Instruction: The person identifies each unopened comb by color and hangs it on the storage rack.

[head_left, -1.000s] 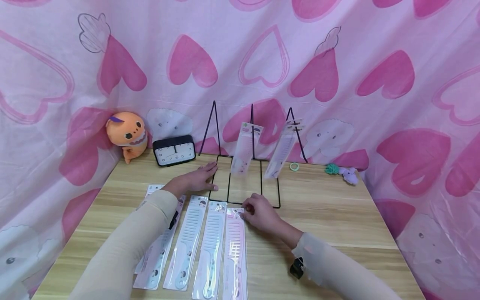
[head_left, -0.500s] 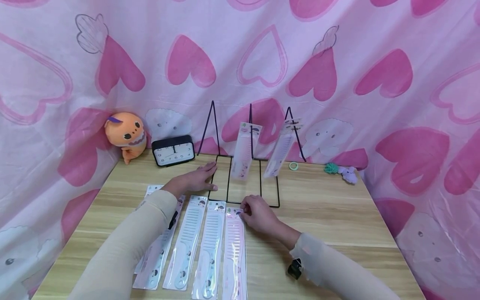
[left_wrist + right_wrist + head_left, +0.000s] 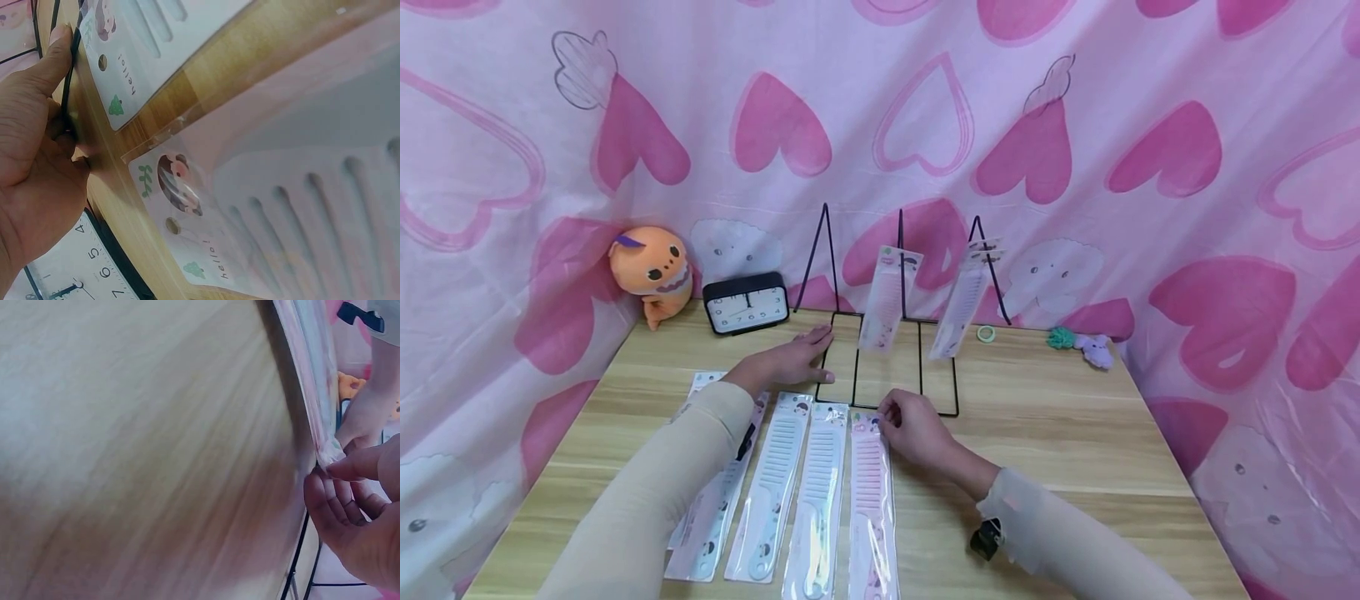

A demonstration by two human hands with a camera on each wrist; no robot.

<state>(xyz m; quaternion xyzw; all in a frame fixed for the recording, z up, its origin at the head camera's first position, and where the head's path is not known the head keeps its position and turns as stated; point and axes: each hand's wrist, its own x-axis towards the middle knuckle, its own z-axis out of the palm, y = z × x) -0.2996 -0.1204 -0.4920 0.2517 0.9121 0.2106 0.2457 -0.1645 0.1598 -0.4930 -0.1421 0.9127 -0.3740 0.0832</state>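
My right hand (image 3: 913,427) pinches the top right corner of a pink comb in a clear package (image 3: 871,500), between thumb and fingertips in the right wrist view. This comb lies rightmost in a row of packaged combs. To its left lie a pale blue-white comb (image 3: 820,483) and another pale comb (image 3: 777,467); further left, more packages (image 3: 718,500) are partly hidden by the left forearm. My left hand (image 3: 793,360) rests on the left side of a black wire rack (image 3: 856,367), fingers stretched forward, thumb apart. Packaged combs hang from its middle (image 3: 891,300) and right hooks (image 3: 961,304).
A black alarm clock (image 3: 747,304) and an orange plush toy (image 3: 655,271) stand at the back left. A pale green ring (image 3: 986,333) and a small purple-and-green toy (image 3: 1093,352) lie to the back right. A pink heart-patterned curtain (image 3: 782,125) surrounds the wooden table (image 3: 1060,433).
The pink comb's package has shifted slightly under my right hand, which stays at its corner. The comb hanging at the middle sways a little. My left hand keeps its place on the rack.
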